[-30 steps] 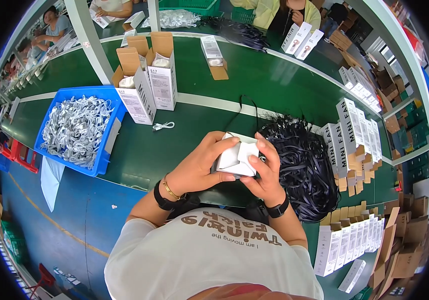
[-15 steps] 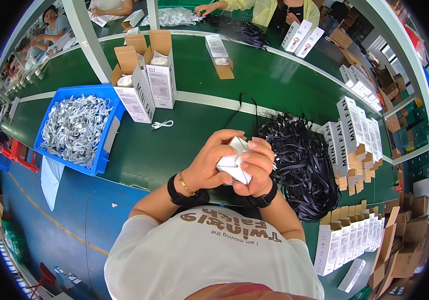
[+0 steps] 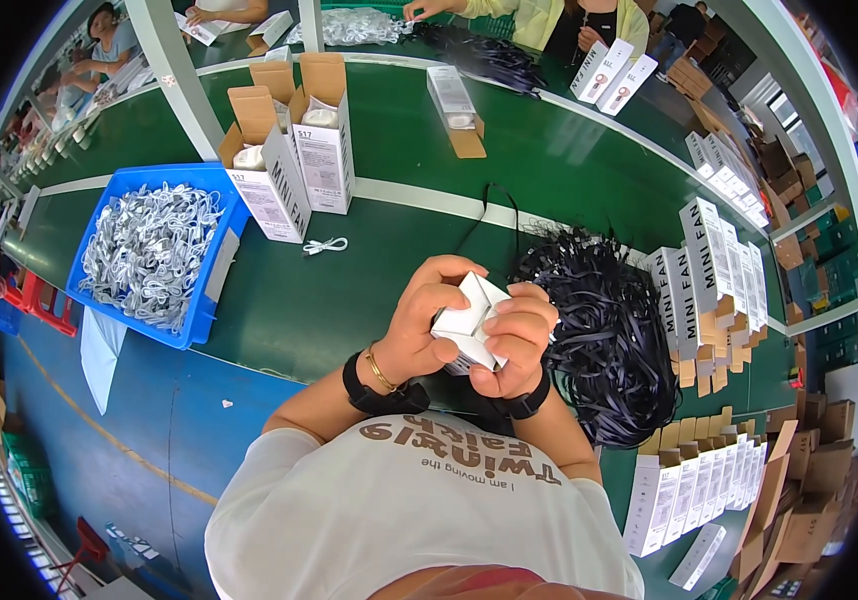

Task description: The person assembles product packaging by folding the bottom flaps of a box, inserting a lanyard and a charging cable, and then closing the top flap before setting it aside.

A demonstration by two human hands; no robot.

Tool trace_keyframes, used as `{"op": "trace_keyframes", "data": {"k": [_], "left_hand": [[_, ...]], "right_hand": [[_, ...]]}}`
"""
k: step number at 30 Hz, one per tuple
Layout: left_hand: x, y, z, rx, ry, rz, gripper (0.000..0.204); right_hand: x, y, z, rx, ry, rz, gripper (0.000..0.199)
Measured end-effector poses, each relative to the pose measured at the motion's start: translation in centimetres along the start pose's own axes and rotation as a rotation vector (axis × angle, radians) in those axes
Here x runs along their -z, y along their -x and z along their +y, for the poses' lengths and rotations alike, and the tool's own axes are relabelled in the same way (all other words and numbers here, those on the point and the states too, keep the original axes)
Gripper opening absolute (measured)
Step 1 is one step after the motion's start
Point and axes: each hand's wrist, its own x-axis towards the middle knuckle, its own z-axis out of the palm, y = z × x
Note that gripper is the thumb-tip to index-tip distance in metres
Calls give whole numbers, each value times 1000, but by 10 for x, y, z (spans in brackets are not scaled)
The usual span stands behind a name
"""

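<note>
The white box [image 3: 468, 310] is held between both hands, neither being nearer; its flapped end is turned upward, and its long axis seems directed downward, mostly hidden. It is gripped by the left hand [image 3: 424, 320] from nine o'clock and by the right hand [image 3: 519, 340] from four o'clock, all visible fingers being curled closely against it.

Your left hand [image 3: 419, 325] has shifted toward three o'clock and your right hand [image 3: 519, 345] toward ten, the right one's spread fingers now curled against the white box [image 3: 467, 305]. At twelve, the open carton [image 3: 450, 92] has slid toward three; a co-worker's hand [image 3: 427, 9] has appeared.
</note>
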Motion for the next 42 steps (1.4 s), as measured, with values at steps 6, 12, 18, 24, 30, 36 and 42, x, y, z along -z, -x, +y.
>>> {"op": "trace_keyframes", "data": {"k": [6,12,18,24,30,36,42], "left_hand": [[5,-1,-2,28,1,-81,55],[-6,-4,9,256,326,-49,83],[13,-9,31,256,257,93,107],[-5,-16,24,60,-74,-132,115],[-6,-15,22,257,51,50,121],[-8,-32,27,198,-203,-56,113],[-11,-17,19,58,-61,50,90]], "right_hand": [[0,-3,-2,-26,-2,-29,28],[2,1,0,-120,-14,-7,49],[45,-29,11,-526,-142,643,100],[-6,-18,-16,-727,-662,237,102],[-2,-32,-14,-705,-626,262,104],[-6,-27,-25,-613,-497,261,93],[-2,-3,5,-82,-145,197,73]]}}
